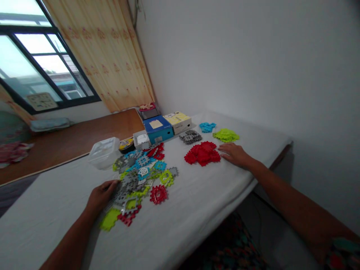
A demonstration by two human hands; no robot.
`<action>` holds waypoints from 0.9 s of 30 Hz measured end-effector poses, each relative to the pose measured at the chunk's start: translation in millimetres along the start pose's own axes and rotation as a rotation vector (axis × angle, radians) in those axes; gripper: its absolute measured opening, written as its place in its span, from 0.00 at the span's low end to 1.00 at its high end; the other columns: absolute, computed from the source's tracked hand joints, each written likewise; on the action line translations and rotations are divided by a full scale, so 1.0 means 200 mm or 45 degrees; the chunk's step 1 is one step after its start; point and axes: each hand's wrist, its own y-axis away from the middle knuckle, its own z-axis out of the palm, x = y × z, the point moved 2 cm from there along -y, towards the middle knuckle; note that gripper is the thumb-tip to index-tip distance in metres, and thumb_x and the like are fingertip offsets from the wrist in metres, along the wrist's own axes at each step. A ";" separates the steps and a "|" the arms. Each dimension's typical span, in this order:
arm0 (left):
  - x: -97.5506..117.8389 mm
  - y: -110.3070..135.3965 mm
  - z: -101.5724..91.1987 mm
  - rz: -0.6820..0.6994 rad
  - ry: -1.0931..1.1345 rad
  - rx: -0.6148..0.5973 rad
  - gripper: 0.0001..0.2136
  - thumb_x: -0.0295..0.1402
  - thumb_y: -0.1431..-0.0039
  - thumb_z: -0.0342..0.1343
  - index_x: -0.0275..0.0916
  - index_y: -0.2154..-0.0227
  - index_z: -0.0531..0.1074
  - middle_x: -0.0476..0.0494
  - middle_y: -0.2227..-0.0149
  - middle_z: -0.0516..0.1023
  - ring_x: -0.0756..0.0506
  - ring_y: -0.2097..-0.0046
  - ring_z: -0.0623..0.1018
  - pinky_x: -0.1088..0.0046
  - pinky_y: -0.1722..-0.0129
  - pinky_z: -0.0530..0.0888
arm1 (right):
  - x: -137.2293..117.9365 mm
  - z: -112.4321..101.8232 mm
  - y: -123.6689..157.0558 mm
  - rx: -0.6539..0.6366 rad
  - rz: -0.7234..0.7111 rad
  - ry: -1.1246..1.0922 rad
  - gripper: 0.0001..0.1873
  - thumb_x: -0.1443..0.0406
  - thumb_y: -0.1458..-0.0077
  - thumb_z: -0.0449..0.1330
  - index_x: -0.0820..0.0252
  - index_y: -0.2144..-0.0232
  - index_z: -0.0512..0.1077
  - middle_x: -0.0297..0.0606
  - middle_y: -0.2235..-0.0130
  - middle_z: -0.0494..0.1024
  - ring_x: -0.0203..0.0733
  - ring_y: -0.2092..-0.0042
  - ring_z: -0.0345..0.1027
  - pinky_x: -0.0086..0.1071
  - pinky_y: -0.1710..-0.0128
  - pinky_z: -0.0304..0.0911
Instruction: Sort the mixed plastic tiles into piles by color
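A mixed heap of flat interlocking plastic pieces (140, 172) in red, blue, grey and lime lies on the white table (197, 210). My left hand (101, 195) rests at the heap's left edge, fingers curled against a grey piece. My right hand (234, 153) lies flat and open beside a sorted red pile (202, 153), fingertips touching it. Farther back sit a grey pile (190, 136), a blue pile (207, 126) and a lime pile (225, 135).
A clear plastic container (104, 152), a small tin (126, 144), a white box (141, 140), a blue box (158, 129) and a yellow box (177, 121) line the table's far side. A wooden platform (70, 138), curtain and window lie beyond. The wall stands at right.
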 end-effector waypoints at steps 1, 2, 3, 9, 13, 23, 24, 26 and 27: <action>0.01 0.00 -0.01 -0.015 0.021 -0.010 0.26 0.56 0.54 0.53 0.40 0.63 0.81 0.42 0.59 0.83 0.37 0.54 0.80 0.66 0.54 0.75 | 0.00 0.01 0.00 -0.041 -0.022 -0.012 0.19 0.57 0.40 0.54 0.54 0.49 0.74 0.43 0.46 0.75 0.50 0.44 0.64 0.48 0.46 0.61; 0.03 0.00 -0.01 -0.022 0.040 -0.033 0.27 0.57 0.55 0.54 0.40 0.64 0.81 0.42 0.60 0.83 0.36 0.55 0.80 0.66 0.54 0.76 | 0.00 0.02 0.00 -0.063 -0.019 -0.021 0.19 0.57 0.39 0.54 0.54 0.50 0.74 0.44 0.46 0.75 0.49 0.44 0.65 0.48 0.46 0.61; 0.04 0.00 -0.02 -0.017 0.058 -0.062 0.27 0.57 0.57 0.55 0.40 0.65 0.81 0.41 0.60 0.83 0.36 0.55 0.80 0.65 0.55 0.76 | 0.01 0.02 0.00 -0.069 0.000 -0.028 0.18 0.58 0.39 0.54 0.55 0.51 0.74 0.44 0.47 0.75 0.49 0.45 0.66 0.48 0.47 0.62; 0.05 -0.01 -0.05 0.036 0.094 -0.167 0.25 0.58 0.66 0.60 0.45 0.69 0.81 0.44 0.63 0.84 0.36 0.58 0.81 0.64 0.58 0.77 | 0.11 0.03 0.06 -0.014 0.096 0.002 0.18 0.57 0.39 0.53 0.55 0.52 0.75 0.44 0.48 0.76 0.50 0.46 0.66 0.47 0.48 0.64; 0.03 0.02 -0.06 -0.081 0.180 -0.072 0.27 0.56 0.59 0.56 0.40 0.63 0.80 0.42 0.66 0.83 0.40 0.66 0.81 0.68 0.68 0.77 | 0.03 -0.02 0.01 0.136 0.173 0.090 0.19 0.55 0.40 0.54 0.55 0.52 0.75 0.44 0.48 0.76 0.54 0.44 0.65 0.51 0.47 0.62; 0.02 0.07 -0.02 -0.095 0.277 0.160 0.25 0.52 0.51 0.52 0.37 0.60 0.79 0.42 0.67 0.83 0.40 0.62 0.81 0.69 0.66 0.76 | -0.57 -0.16 -0.40 -0.036 -0.236 -0.044 0.21 0.58 0.46 0.61 0.56 0.50 0.73 0.46 0.48 0.75 0.54 0.47 0.67 0.50 0.46 0.61; 0.02 0.07 -0.01 -0.076 0.292 0.138 0.26 0.53 0.51 0.52 0.37 0.61 0.79 0.42 0.67 0.83 0.40 0.62 0.81 0.68 0.65 0.76 | -0.59 -0.15 -0.42 -0.064 -0.250 -0.073 0.22 0.57 0.46 0.61 0.56 0.50 0.73 0.46 0.48 0.75 0.53 0.47 0.67 0.50 0.46 0.61; 0.01 0.08 0.00 -0.033 0.310 0.123 0.26 0.54 0.50 0.52 0.37 0.62 0.79 0.42 0.67 0.83 0.40 0.62 0.80 0.67 0.63 0.76 | -0.68 -0.11 -0.47 -0.101 -0.318 -0.162 0.21 0.58 0.44 0.59 0.56 0.49 0.72 0.46 0.47 0.75 0.52 0.46 0.67 0.49 0.45 0.61; 0.01 0.08 0.00 -0.011 0.324 0.125 0.26 0.54 0.50 0.52 0.36 0.63 0.79 0.42 0.66 0.83 0.40 0.61 0.80 0.67 0.61 0.76 | -0.73 -0.09 -0.49 -0.116 -0.374 -0.203 0.20 0.58 0.43 0.58 0.56 0.49 0.72 0.45 0.47 0.74 0.51 0.46 0.67 0.48 0.45 0.61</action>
